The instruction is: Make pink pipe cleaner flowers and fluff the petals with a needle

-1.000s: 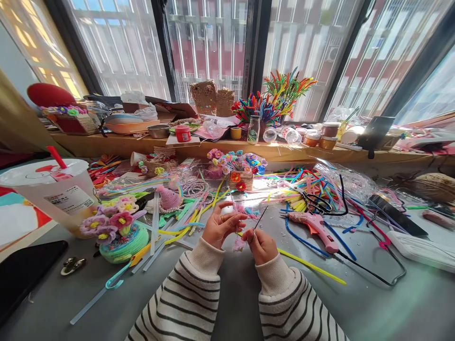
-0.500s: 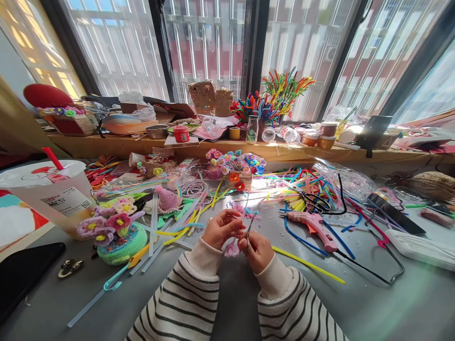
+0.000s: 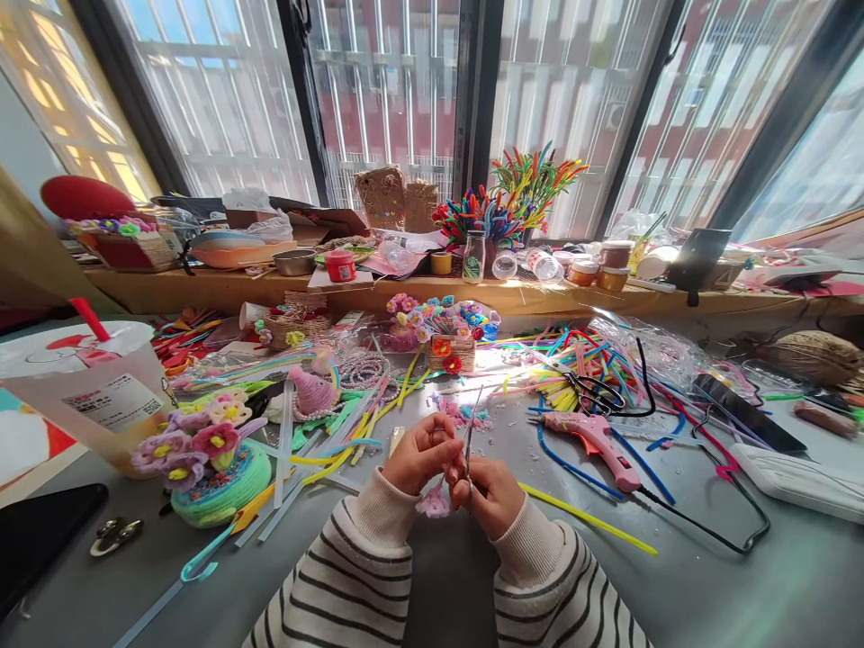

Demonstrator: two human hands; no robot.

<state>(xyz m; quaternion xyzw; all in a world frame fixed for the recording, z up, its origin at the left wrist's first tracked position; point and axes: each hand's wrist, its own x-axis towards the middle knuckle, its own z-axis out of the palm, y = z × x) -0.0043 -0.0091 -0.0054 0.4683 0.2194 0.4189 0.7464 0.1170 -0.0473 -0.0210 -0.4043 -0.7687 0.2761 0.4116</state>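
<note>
Between thumb and fingers, my left hand [image 3: 422,454] pinches a pale pink fuzzy flower [image 3: 434,504], whose head hangs below the fingertips. My right hand [image 3: 487,490] is closed round thin metal scissors [image 3: 474,418], with the blades pointing up and away from me. The fingertips of both hands meet, so the flower's stem and the scissors' handles are partly hidden. Just beyond lie pink and blue fuzzy clippings [image 3: 465,412] on the grey table [image 3: 452,576].
To the right lie a pink glue gun [image 3: 594,441], black-handled scissors [image 3: 594,396] and a yellow pipe cleaner [image 3: 587,517]. At left stand a drink cup [image 3: 101,396] and a green flower pot [image 3: 222,486]. A basket of fuzzy flowers [image 3: 452,353] sits ahead.
The scissor blades, spread beside the stem before, now appear closer together and more upright. The pink flower has shifted slightly down and left. The view has tilted a little.
</note>
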